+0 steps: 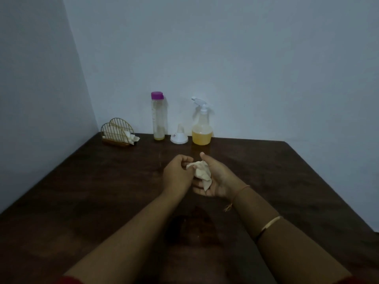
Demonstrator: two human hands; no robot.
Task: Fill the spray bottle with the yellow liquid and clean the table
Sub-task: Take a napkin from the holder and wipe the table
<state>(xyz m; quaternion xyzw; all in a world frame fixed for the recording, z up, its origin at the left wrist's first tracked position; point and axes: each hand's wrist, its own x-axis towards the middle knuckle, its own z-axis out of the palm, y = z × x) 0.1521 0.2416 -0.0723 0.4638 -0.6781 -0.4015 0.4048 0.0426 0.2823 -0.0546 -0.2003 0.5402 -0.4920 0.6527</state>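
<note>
Dim room, pale blue-grey walls meeting in a corner at upper left of frame; dark brown wooden desk (86,181) fills the lower half. Along the far edge, left to right: gold wire napkin holder (117,134) with white napkins, tall clear bottle with purple cap (159,116) with only a trace of yellow at its bottom, white plastic funnel (179,136) lying mouth-down, clear spray bottle with white trigger head (201,124) about a third full of yellow liquid, upright, head on.

Centre frame: left hand (178,174) and right hand (217,177) meet over the desk around a crumpled white tissue (200,172). Right palm turned up cradling the wad, thumb raised; left fingers (187,159) curled, pinching the tissue's upper left edge. Both hands holding it, neither flat on the wood.

Judgement: filling looks done, wiping stage. Darker wet-looking patch (192,224) sits below the hands, between the forearms, toward the frame's lower centre. Tissue must travel down-frame to reach it. Spray bottle is just up-frame of the right thumb, so the right hand is nearer to it.
</note>
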